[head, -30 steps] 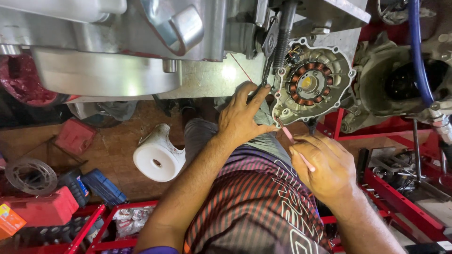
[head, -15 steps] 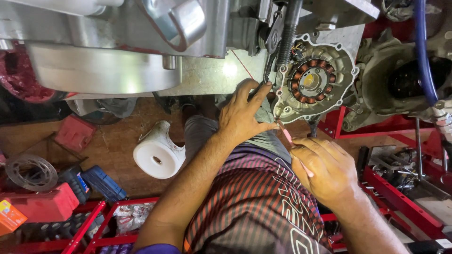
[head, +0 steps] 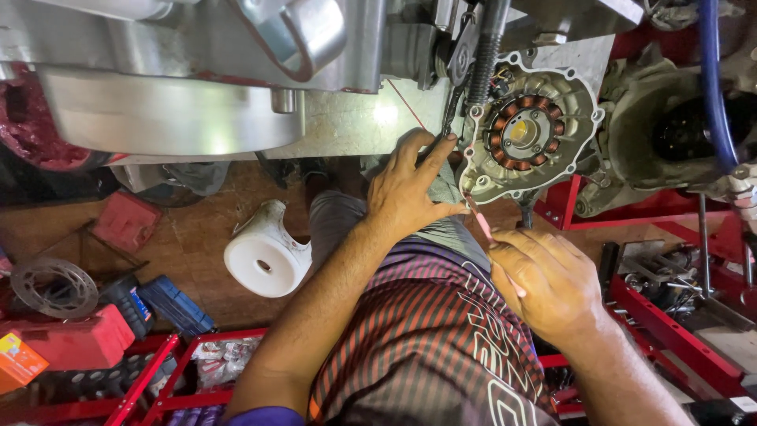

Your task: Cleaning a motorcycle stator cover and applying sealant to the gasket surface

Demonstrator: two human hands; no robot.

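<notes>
A round metal engine cover with copper stator coils inside hangs from the silver engine above my lap. My left hand rests against the cover's lower left edge, thumb and fingers pressing its rim. My right hand is closed on a thin pink tool, whose tip touches the cover's bottom edge. My striped red and black shirt fills the lower middle.
A white plastic part lies on the brown floor. At left are a brake disc, red boxes and red crates. A red stand and a grey engine casing with a blue hose are at right.
My right hand has shifted slightly up toward the cover, bringing the pink tool's tip to its lower edge. My left hand stays on the cover's rim.
</notes>
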